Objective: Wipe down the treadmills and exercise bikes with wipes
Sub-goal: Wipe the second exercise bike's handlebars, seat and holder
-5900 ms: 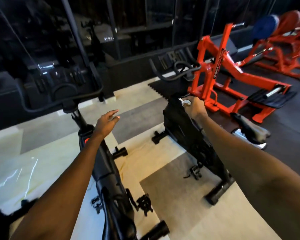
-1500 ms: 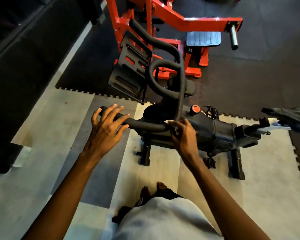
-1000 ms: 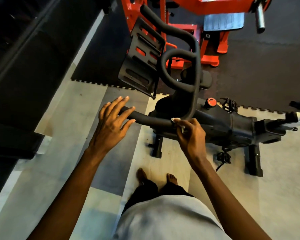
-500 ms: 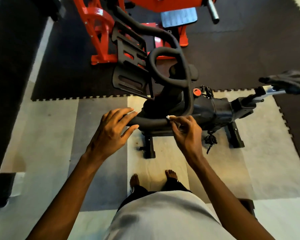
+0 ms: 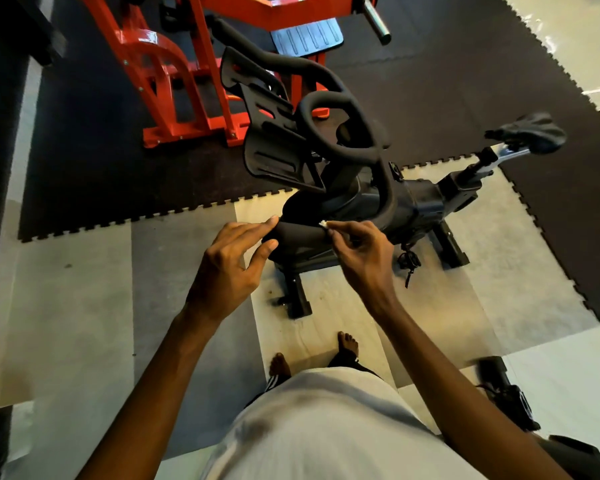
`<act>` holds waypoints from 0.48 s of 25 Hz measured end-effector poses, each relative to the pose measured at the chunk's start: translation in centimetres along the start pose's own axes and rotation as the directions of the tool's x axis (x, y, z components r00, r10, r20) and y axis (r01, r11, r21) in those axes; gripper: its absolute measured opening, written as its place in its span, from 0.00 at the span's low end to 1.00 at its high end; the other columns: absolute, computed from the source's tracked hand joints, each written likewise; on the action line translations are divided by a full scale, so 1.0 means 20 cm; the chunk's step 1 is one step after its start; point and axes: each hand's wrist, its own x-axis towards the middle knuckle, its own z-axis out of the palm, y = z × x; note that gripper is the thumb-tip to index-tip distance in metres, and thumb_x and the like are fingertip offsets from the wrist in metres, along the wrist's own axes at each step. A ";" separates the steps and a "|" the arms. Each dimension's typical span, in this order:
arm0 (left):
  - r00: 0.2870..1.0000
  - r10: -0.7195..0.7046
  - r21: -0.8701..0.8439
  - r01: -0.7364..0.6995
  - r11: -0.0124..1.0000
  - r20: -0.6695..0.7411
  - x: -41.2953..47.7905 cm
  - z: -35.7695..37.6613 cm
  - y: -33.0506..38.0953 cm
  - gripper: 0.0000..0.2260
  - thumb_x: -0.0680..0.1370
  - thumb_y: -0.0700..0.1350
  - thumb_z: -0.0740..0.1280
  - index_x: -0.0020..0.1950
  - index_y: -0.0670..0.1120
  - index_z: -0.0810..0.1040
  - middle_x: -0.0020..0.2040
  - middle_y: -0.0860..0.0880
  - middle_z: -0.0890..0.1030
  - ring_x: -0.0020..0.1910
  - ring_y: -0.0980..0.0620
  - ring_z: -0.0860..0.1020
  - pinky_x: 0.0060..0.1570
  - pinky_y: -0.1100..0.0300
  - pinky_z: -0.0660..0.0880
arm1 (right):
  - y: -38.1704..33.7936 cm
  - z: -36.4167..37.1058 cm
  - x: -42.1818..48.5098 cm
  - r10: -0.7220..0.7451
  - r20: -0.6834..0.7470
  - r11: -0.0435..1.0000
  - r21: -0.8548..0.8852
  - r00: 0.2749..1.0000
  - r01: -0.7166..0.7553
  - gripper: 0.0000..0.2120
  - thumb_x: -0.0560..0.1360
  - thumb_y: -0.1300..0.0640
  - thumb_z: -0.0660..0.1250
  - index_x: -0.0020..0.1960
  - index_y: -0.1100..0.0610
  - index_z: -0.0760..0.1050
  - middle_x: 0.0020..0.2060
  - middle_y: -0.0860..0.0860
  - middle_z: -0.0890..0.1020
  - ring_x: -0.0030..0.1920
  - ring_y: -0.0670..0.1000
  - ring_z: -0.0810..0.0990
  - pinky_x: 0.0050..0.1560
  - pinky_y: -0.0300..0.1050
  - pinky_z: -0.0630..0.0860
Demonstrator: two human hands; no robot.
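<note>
While the left hand [image 5: 229, 268] touches the bike handlebar [image 5: 298, 234] with loosely spread fingers [image 5: 270, 221], likely steadying it, the right hand [image 5: 359, 252] pinches a small wipe [image 5: 324, 224] against it.

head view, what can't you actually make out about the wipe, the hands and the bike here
All in the head view:
- wipe: only a tiny white tip shows. The right hand pinches it and its fingers hide the rest.
- left hand: unclear whether it holds or only touches the handlebar end, since its own fingers cover the contact.
- red machine: cut off by the top edge.
- dark object, lower right: blurred and partly behind the right arm.
</note>
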 end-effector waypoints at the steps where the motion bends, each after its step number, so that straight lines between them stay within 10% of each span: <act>1: 1.000 -0.014 -0.024 0.014 1.000 0.010 0.00 -0.01 0.00 0.19 0.80 0.46 0.67 0.69 0.39 0.76 0.60 0.42 0.82 0.61 0.54 0.75 0.62 0.78 0.65 | -0.04 0.04 -0.01 0.017 -0.012 0.999 0.028 1.000 -0.017 0.10 0.79 0.56 0.69 0.59 0.51 0.82 0.52 0.47 0.79 0.52 0.42 0.79 0.53 0.42 0.81; 8: 0.992 -0.117 -0.166 0.122 0.979 0.040 0.00 -0.02 0.02 0.19 0.80 0.48 0.66 0.70 0.43 0.77 0.61 0.54 0.76 0.57 0.54 0.78 0.58 0.78 0.70 | -0.22 0.13 -0.12 -0.077 -0.036 0.986 0.143 0.996 0.082 0.11 0.78 0.60 0.70 0.60 0.57 0.82 0.50 0.52 0.81 0.49 0.40 0.79 0.49 0.32 0.77; 12: 0.988 -0.148 -0.177 0.155 0.972 0.052 0.02 -0.03 0.01 0.16 0.81 0.44 0.68 0.68 0.44 0.79 0.60 0.54 0.77 0.56 0.52 0.79 0.57 0.76 0.70 | -0.11 0.08 -0.16 0.005 -0.072 0.987 0.161 0.997 0.007 0.11 0.78 0.59 0.71 0.60 0.56 0.82 0.51 0.50 0.81 0.51 0.46 0.80 0.51 0.44 0.81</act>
